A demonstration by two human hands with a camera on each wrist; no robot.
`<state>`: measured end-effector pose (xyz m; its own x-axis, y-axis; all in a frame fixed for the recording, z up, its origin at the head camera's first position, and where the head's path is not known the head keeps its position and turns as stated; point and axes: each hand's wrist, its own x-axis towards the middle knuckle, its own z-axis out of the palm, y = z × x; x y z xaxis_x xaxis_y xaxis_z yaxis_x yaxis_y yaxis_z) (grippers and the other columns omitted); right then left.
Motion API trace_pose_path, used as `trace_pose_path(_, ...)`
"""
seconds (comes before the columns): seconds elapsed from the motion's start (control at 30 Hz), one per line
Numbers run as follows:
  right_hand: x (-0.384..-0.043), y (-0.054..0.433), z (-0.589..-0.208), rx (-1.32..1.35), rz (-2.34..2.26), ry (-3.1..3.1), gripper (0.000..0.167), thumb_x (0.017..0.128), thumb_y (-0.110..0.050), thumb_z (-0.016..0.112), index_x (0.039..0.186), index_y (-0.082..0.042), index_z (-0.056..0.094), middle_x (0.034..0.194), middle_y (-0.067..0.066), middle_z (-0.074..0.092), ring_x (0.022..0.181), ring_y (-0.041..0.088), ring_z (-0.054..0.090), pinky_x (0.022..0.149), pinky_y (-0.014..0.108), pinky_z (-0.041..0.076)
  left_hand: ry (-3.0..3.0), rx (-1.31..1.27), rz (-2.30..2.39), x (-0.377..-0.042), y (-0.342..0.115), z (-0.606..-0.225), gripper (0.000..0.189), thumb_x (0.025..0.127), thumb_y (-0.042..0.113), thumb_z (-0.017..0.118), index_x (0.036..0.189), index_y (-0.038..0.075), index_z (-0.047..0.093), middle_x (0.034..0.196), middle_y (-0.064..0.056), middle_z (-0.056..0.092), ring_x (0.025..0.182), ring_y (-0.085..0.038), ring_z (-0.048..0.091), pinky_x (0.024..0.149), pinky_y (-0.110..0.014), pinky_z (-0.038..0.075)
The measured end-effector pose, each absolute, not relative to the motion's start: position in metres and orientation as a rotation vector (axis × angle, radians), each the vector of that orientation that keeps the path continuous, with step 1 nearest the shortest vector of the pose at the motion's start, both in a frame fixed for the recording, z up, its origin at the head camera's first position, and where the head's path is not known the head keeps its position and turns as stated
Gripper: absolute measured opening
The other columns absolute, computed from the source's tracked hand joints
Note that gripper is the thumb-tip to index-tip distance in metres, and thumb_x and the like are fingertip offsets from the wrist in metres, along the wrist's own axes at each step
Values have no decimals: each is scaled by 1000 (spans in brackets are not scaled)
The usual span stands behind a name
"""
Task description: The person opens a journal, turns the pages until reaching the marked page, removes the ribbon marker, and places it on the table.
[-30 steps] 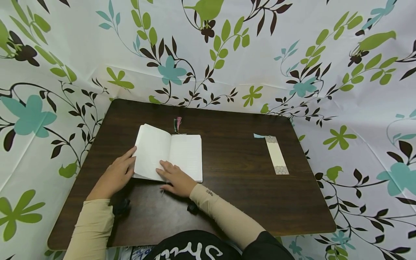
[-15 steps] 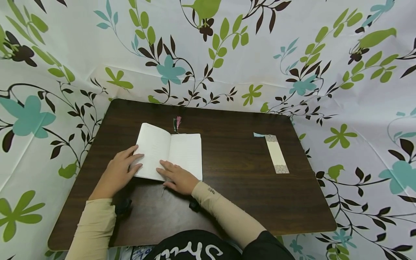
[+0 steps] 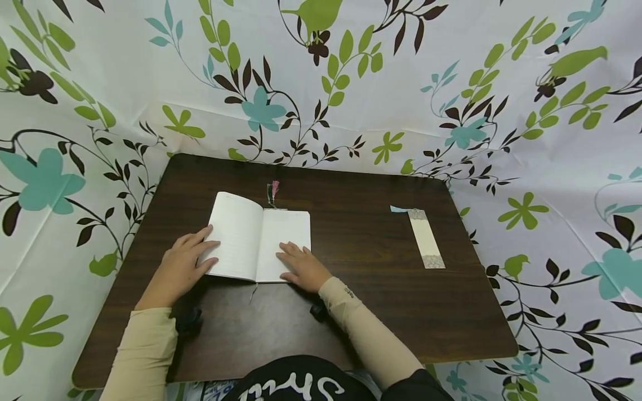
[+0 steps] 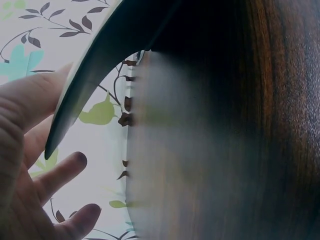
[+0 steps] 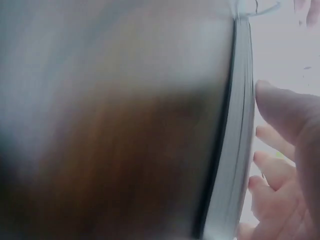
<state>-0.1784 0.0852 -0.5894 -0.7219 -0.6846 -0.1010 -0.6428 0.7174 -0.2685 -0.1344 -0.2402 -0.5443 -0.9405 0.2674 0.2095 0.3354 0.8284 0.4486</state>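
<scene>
An open notebook (image 3: 238, 228) with blank-looking pale pages lies on the left half of the table. My left hand (image 3: 183, 264) is at its left edge, thumb and fingers reaching over the left page. In the left wrist view, the dark cover (image 4: 100, 55) arches up from the table, and no fingers show beneath it. Spread fingers of my right hand (image 3: 303, 267) rest on the lower right page. A thick page block (image 5: 240, 125) stands beside that hand's thumb in the right wrist view. A pink and dark tassel (image 3: 273, 192) sticks out at the notebook's top.
A cream bookmark (image 3: 426, 239) with patterned ends and a blue tassel (image 3: 398, 209) lies on the right part of the dark wooden table (image 3: 361, 312). A thin ribbon (image 3: 253, 292) hangs from the notebook's lower edge. Leaf-patterned cloth (image 3: 321, 100) surrounds the table.
My right hand has slid right, from near the fold onto the right page, uncovering the fold's lower end. My left fingers have come from the left edge onto the left page.
</scene>
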Motion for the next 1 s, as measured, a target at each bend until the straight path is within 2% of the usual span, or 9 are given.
trace_pose_path(0.23,-188,112,-587,-876,-332,2694,81,96,-52,63,161,-17,29,170,0,17,156,19,13,120,60,17,-2927,-447,-770,-134,-242,-542,45,92,16,75,134,3,64,157,-21,40,133,-51,39,97,-77,30)
trace_pose_path(0.5,-193,132,-580,-750,-441,2634,98,86,-45,77,162,-16,24,171,2,12,157,26,7,119,66,10,-2941,-435,-780,-134,-242,-542,46,92,16,75,134,2,63,157,-22,39,134,-51,38,97,-78,30)
trace_pose_path(0.7,-194,132,-579,-724,-465,2631,100,83,-42,80,162,-15,25,170,3,13,156,30,7,117,68,9,-2929,-440,-792,-134,-242,-543,45,92,15,75,134,3,63,157,-21,40,134,-50,38,97,-77,30)
trace_pose_path(0.93,-193,125,-579,-754,-450,2728,95,82,-45,80,159,-12,35,168,8,21,155,31,15,116,70,13,-2932,-436,-799,-134,-242,-544,45,92,15,75,134,3,63,157,-21,39,135,-51,38,98,-77,30)
trace_pose_path(1.0,-192,121,-579,-732,-465,2750,99,82,-46,80,160,-11,30,169,10,18,155,32,13,116,70,13,-2936,-433,-802,-134,-242,-544,45,92,15,75,134,3,63,158,-21,39,135,-51,37,98,-77,29)
